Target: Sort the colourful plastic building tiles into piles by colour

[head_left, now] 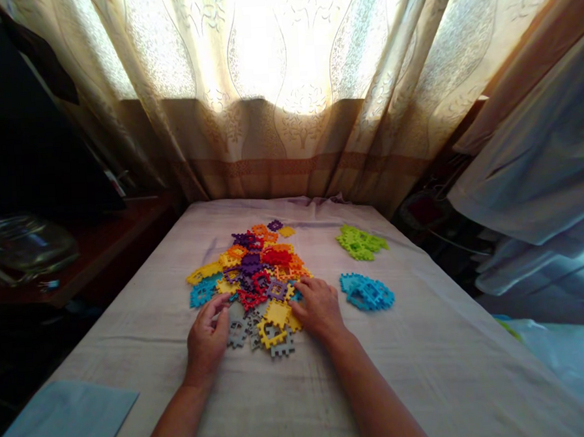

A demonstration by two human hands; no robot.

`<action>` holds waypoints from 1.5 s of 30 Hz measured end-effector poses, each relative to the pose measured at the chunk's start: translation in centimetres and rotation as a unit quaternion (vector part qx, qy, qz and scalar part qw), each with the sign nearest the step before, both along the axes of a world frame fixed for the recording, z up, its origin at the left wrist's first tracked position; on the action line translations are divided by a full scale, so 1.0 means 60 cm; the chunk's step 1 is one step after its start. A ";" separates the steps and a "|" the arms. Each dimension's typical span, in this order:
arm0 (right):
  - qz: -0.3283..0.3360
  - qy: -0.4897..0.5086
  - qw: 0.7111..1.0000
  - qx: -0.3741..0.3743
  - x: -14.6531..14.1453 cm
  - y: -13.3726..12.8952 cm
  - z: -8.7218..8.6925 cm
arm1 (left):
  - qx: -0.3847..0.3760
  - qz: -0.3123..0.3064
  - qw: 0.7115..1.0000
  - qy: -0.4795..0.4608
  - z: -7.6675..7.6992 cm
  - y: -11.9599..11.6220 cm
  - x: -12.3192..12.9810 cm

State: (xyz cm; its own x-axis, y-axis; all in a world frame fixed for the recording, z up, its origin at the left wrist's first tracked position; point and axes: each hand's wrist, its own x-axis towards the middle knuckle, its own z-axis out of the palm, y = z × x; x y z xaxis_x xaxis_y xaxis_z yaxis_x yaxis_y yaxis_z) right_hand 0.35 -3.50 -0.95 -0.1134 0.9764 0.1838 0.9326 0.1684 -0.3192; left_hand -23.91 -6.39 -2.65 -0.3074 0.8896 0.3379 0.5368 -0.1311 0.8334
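A mixed pile of flat, notched plastic building tiles lies in front of me, with purple tiles (251,263), red tiles (251,292), yellow tiles (278,313) and grey tiles (236,332) overlapping. At its near left edge rests my left hand (206,340), fingers curved and apart from the thumb, holding nothing. My right hand (320,308) is at the pile's right side. Between its thumb and fingers shows a blue tile (296,292), partly covered by the fingers. Another blue tile (205,290) lies beyond my left fingertips.
Right of the pile sit a heap of blue tiles (368,292) and, farther back, a heap of green tiles (360,242). The pale cloth (223,405) covers the surface. A light blue sheet (62,423) lies at near left. Curtains (278,141) hang behind; clothes (537,147) hang at right.
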 end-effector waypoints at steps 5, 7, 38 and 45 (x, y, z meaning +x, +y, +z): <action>0.010 0.011 1.000 0.005 -0.007 -0.001 -0.003 | 0.007 0.014 1.000 0.005 0.003 -0.002 -0.002; 0.008 0.020 1.000 0.000 -0.011 -0.001 -0.004 | 0.009 0.015 1.000 0.009 0.003 -0.002 -0.003; -0.067 0.036 0.996 -0.038 -0.010 0.000 0.001 | -0.006 0.008 1.000 -0.012 0.002 0.001 -0.001; -0.056 -0.017 0.996 -0.061 -0.009 0.010 0.030 | -0.008 0.005 1.000 -0.006 -0.003 0.004 -0.004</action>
State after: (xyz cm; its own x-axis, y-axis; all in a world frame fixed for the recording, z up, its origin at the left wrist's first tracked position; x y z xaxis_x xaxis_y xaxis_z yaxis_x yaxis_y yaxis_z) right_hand -0.20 -2.92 0.83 -0.0056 0.9982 0.0600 0.9537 0.0234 -0.2998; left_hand -24.14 -6.17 -2.86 -0.3211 0.8916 0.3192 0.5276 -0.1115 0.8421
